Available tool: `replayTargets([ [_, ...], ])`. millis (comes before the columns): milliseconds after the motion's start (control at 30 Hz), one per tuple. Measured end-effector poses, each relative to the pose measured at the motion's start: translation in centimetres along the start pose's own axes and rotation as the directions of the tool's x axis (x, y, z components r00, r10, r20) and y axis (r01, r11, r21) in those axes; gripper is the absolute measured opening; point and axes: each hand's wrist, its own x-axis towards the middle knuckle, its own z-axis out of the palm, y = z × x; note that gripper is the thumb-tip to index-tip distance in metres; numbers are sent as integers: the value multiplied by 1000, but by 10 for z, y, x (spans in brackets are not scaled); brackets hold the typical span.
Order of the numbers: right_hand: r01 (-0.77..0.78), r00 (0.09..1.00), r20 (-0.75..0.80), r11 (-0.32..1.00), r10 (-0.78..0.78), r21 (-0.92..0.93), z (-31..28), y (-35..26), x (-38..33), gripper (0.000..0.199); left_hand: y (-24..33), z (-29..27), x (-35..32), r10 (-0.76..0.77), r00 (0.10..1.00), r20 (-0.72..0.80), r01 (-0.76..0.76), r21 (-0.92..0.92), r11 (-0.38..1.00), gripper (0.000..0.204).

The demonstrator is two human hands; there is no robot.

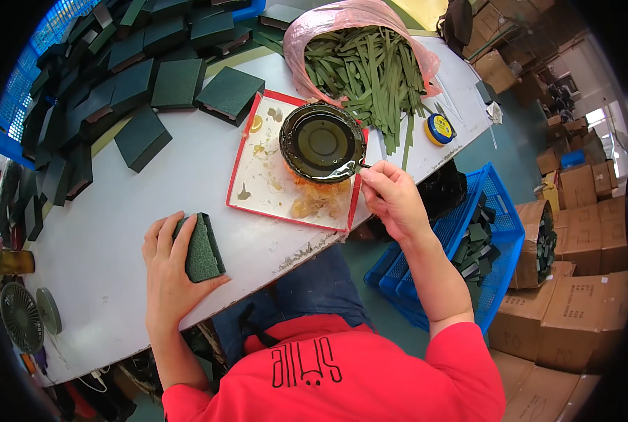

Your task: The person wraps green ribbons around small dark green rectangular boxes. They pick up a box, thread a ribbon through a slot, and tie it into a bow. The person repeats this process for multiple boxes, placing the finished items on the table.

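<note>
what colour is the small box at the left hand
The small box is dark green, finely mottled, best seen in the head view.

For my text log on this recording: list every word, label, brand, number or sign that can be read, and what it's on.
Red shirt: large black lettering across it; wording not copied here.
Round yellow-and-blue container: printing on top, too small to read.
Brown cardboard boxes: dark printed marks, too small and blurred to read reliably.
</note>
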Motion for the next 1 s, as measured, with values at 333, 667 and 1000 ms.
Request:
replayTargets([
  [333, 356, 935, -54, 924, -352, 139, 14, 4, -22, 10, 5, -1, 2, 68, 990, -121, -102, -298, 949, 110],
  [667, 177, 984, 2, 984, -178, 19, 28, 14, -38, 12, 16, 4, 9, 209, 971, -117, -238, -376, 896, 112],
  [1000, 152, 986, -70, 988, -149, 27, 35, 26, -18, 16, 16, 12, 7, 236, 968, -86, -251, -371, 894, 119],
])
